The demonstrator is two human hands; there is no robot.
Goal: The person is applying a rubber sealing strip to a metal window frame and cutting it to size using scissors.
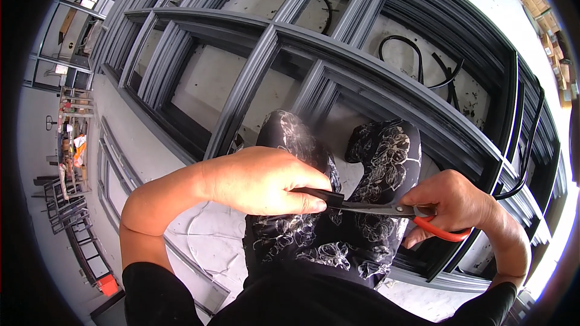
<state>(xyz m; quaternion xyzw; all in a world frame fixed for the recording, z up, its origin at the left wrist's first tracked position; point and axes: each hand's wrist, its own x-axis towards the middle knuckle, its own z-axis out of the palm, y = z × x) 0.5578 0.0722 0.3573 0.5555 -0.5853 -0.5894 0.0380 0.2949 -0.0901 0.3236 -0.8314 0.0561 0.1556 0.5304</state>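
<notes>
Above my lap, my left hand [272, 181] pinches a short black strip [320, 194] between thumb and fingers; its far end sticks out toward the right. My right hand [444, 202] grips scissors [417, 212] by their red-orange handles. The blades point left and meet the strip's free end; whether they are cutting into it I cannot tell. Beneath both hands are my legs in dark flowered trousers [386, 169]. Just beyond my knees lies a stack of dark grey window or door frames [266, 54].
Loose black rubber strips [417, 60] curl inside the frame openings, and another [531, 139] hangs over the right edge. At far left stand a cluttered wooden rack [75, 139] and a red-orange box [109, 285]. Cardboard boxes [534, 0] are piled at upper right.
</notes>
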